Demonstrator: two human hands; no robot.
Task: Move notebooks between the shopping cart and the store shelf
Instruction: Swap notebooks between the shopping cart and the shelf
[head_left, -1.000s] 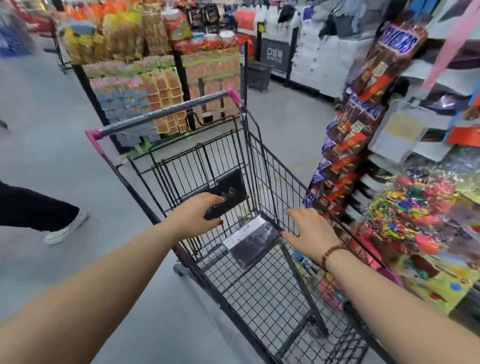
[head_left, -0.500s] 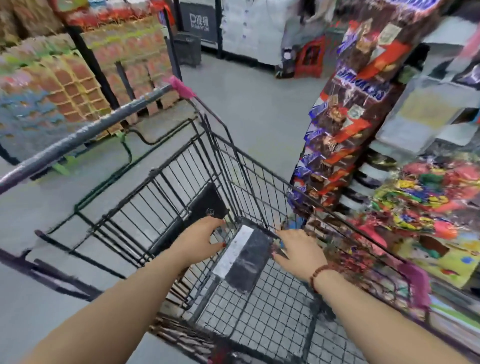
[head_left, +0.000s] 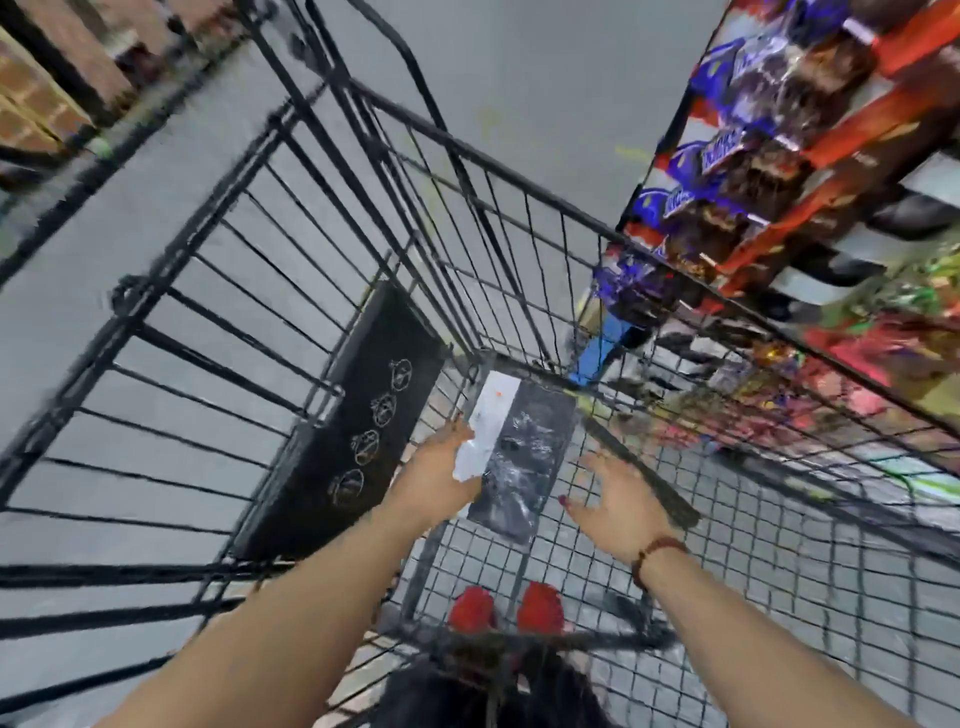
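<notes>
Flanking notebook's (head_left: 524, 457) edges, 2 hands (head_left: 441, 473) (head_left: 618, 512), left seemingly gripping.

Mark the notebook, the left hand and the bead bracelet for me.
notebook (head_left: 524, 457), head view, black cover's middle.
left hand (head_left: 441, 470), head view, back of the hand.
bead bracelet (head_left: 661, 552), head view, beads across the wrist.

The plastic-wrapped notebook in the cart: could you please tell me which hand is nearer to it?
Left. The left hand touches the notebook at its white left edge; the right hand hovers open just off its right side, not touching.
</notes>
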